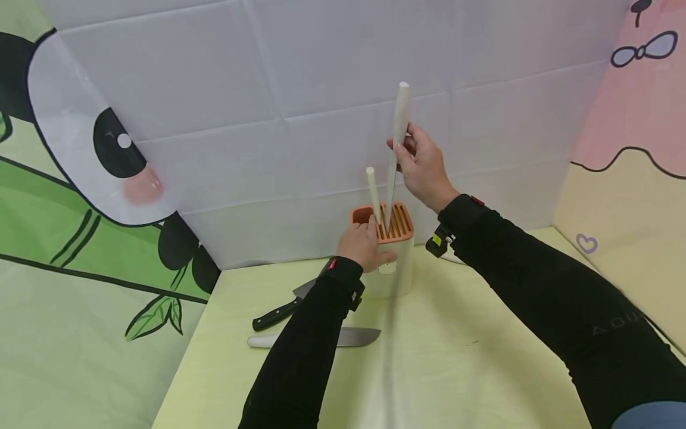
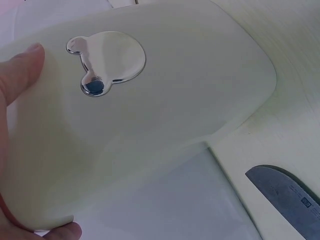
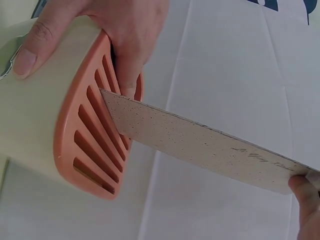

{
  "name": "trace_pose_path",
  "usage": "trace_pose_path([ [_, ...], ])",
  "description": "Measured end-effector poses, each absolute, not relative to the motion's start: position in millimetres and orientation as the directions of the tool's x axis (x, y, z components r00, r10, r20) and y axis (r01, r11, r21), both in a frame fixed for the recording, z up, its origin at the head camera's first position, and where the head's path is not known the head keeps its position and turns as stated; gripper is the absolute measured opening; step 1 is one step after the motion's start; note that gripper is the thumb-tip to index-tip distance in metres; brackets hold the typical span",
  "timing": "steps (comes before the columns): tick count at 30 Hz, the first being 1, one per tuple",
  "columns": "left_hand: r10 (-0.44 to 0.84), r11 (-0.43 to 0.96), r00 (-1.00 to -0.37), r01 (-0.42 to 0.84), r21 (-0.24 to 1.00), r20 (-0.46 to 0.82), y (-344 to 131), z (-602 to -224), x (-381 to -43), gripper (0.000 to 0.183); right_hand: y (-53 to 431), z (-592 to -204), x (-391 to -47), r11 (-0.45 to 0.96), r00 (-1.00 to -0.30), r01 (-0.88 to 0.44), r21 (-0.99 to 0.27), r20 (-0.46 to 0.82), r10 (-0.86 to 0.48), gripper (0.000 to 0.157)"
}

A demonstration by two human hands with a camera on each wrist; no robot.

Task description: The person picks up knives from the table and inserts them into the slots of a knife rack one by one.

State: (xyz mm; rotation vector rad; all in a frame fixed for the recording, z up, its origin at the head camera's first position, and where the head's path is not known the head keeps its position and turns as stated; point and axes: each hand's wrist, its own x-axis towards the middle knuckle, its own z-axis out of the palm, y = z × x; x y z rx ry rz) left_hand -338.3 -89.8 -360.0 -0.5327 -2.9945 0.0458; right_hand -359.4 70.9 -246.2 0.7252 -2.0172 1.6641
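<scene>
Nearest on the bench [image 1: 455, 369], a pale-handled knife [image 1: 360, 337] lies flat beneath the left sleeve [image 1: 308, 348], and a black-handled knife [image 1: 276, 316] lies just beyond it, partly hidden by that arm. Past them stands the knife block [image 1: 402, 275], clasped by the left hand [image 1: 361, 245], thumb on its front face, fingers at the orange rim [image 1: 404, 235]. The right hand [image 1: 426, 170] pinches the long knife [image 1: 401, 116] near where handle meets blade, tip down at the slots; whether it has entered one, I cannot tell. An upright handle [image 1: 372, 187] rises from the block close by. The likeliest mishap is a cut: a skewed tip could skid off a slat toward the left fingers beside it. A sideways push might tip the block if the left hold slackens. White cloth [image 1: 343, 71] hangs behind.
</scene>
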Motion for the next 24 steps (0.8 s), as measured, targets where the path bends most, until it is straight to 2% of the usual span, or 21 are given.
trace_pose_path([
  [8, 0.337, 0.941, -0.934, 0.335, -0.038, 0.119, -89, -360, -338, 0.106, 65, -234, -332, 0.198, -0.787, -0.617, -0.762, 0.598, -0.150, 0.044],
  [18, 0.332, 0.943, -0.935, 0.329, -0.040, 0.123, -87, -360, -337, 0.106, 67, -260, -358, 0.197, -0.784, -0.619, -0.760, 0.586, -0.202, 0.044],
  [24, 0.325, 0.946, -0.939, 0.322, -0.049, 0.108, -85, -358, -335, 0.106, 67, -273, -360, 0.203, -0.787, -0.612, -0.764, 0.565, -0.246, 0.043],
])
